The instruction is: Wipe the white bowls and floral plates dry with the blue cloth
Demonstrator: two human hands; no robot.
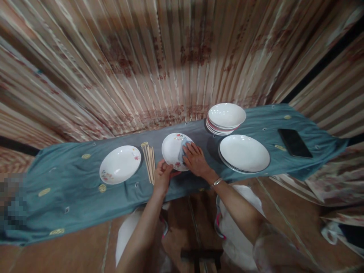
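Observation:
A small white plate (170, 148) with red flowers on its rim is tilted up a little at the middle of the table. Its near left edge is pinched by my left hand (163, 174), thumb on top and fingers underneath. My right hand (196, 159) presses a bluish-grey cloth (182, 151) against the plate's right side, fingers bent over the cloth. Several wooden chopsticks (149, 163) lie just left of the plate. Further left rests an oval white flowered plate (121, 165).
At the back right stands a stack of white bowls (226, 115). Stacked white oval plates (244, 153) lie in front of it. A black phone (295, 143) is on the right of the blue-green tablecloth (76, 204). A pleated curtain (170, 68) hangs behind.

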